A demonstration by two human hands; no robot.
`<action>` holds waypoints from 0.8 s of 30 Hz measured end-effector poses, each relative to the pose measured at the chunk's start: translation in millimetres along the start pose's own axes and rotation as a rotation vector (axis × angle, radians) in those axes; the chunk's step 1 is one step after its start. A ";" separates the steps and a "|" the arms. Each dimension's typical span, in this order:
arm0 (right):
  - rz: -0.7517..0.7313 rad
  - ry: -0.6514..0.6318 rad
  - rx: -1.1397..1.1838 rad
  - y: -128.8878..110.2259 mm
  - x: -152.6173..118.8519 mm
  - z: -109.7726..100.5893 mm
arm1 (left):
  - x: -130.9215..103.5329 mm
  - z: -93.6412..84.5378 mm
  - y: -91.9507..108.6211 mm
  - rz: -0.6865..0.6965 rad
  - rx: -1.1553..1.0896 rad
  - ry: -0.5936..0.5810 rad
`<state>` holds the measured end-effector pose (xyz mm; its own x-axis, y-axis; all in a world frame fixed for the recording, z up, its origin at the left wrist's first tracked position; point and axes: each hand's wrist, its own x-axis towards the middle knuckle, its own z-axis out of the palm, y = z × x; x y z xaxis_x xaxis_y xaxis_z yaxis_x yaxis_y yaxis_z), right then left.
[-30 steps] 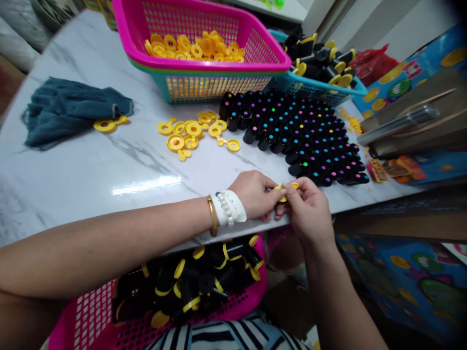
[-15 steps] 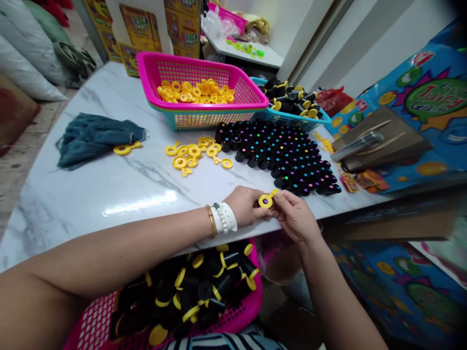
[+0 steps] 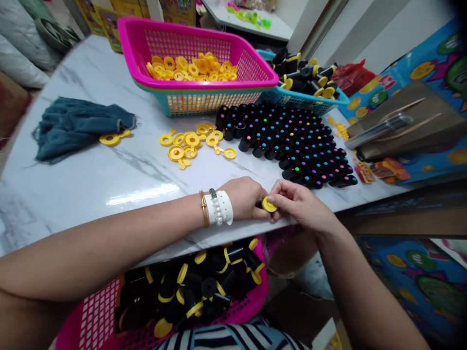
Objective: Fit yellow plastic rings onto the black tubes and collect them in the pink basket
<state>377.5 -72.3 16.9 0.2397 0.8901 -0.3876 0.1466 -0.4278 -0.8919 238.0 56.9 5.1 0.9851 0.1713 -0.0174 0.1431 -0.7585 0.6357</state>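
My left hand [image 3: 243, 197] is closed around a small black tube [image 3: 259, 204] at the table's front edge. A yellow flip cap [image 3: 269, 204] sits on the tube's end, facing me, its round lid now folded over the ring. Thumb and fingers of my right hand [image 3: 297, 203] pinch the cap's right side. Just beyond my hands stand rows of black tubes [image 3: 292, 141] with coloured dots on top. Loose yellow caps [image 3: 191, 139] lie on the table to the left of them.
A pink basket [image 3: 197, 29] of yellow caps stands at the back, beside a blue basket [image 3: 306, 99] of capped tubes. Below the table edge is another pink basket [image 3: 255, 311] with capped tubes. Teal cloth [image 3: 80, 124] lies left; a brown paper bag [image 3: 394, 121] sits right.
The cap's lid has swung from sticking out at the upper right to lying over the ring, hiding the purple dot. My right hand has turned with it. The camera view has shifted slightly.
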 end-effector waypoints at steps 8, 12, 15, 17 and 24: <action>-0.295 0.398 -0.315 17.0 -7.3 29.4 | 0.8 8.6 8.4 -0.090 0.191 0.064; -0.361 0.486 -0.047 39.7 -38.7 41.0 | -10.2 1.6 19.2 -0.066 0.351 0.027; -0.299 0.602 -0.030 77.4 -75.6 46.8 | -50.7 -1.4 25.1 -0.097 0.422 -0.005; -0.179 0.609 -0.104 110.0 -94.2 48.6 | -93.8 3.0 28.8 -0.152 0.426 0.011; 0.068 0.193 -0.080 169.4 -102.0 72.7 | -234.1 52.5 51.3 -0.584 0.275 0.202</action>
<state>308.2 -224.1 -111.7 0.4302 0.8152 -0.3879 0.1971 -0.5041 -0.8408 19.8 -55.0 1.2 0.7056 0.6952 -0.1370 0.6917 -0.6339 0.3460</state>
